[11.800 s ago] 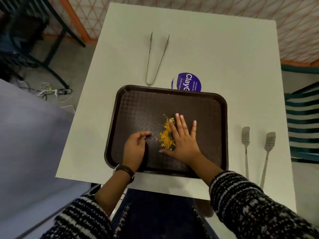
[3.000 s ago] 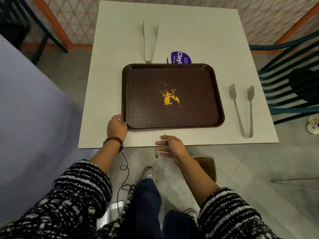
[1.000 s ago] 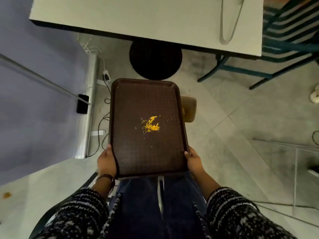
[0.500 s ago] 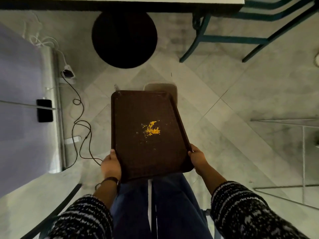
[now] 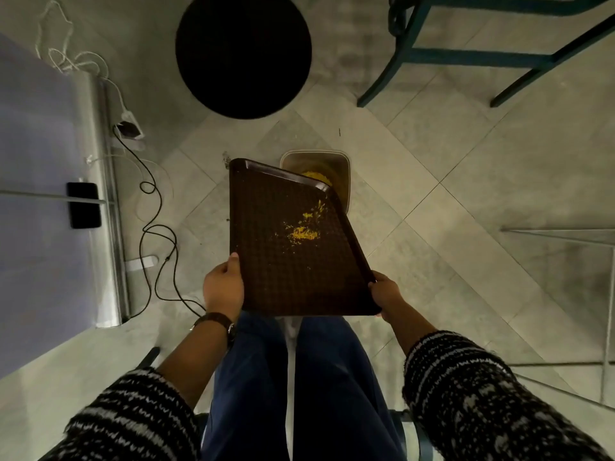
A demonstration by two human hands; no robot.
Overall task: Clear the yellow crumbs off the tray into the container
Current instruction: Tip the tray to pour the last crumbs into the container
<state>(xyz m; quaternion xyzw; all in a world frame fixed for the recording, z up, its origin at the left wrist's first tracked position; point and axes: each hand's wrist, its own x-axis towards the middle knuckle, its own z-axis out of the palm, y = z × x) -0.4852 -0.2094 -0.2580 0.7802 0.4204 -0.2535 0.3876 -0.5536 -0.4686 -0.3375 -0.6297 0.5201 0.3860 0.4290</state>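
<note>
Head view: we see yellow crumbs [image 5: 304, 227] scattered mid-tray [image 5: 266, 277], its far corner tilted over the floor container [image 5: 346, 161] (yellow bits lie inside), our left hand [image 5: 223, 291] and right hand [image 5: 386, 294] gripping its near edges with curled fingers.

The tray [image 5: 286, 277] is up above the floor [image 5: 466, 201], in front of the person's knees [image 5: 299, 361]. The left hand [image 5: 223, 291] holds the tray's left edge, close to the near corner. The right hand [image 5: 386, 294] holds the near right corner. The tray's far right corner is over the container [image 5: 344, 181], which stands on the floor behind the tray. The crumbs [image 5: 304, 229] lie on the tray, right of the middle, spread toward that far right corner. More of them lie inside the container. Farther back, a round base [image 5: 243, 54] sits on the floor. Chair legs [image 5: 466, 58] stand to its right. A cable [image 5: 156, 234] lies on the floor left of the tray.
</note>
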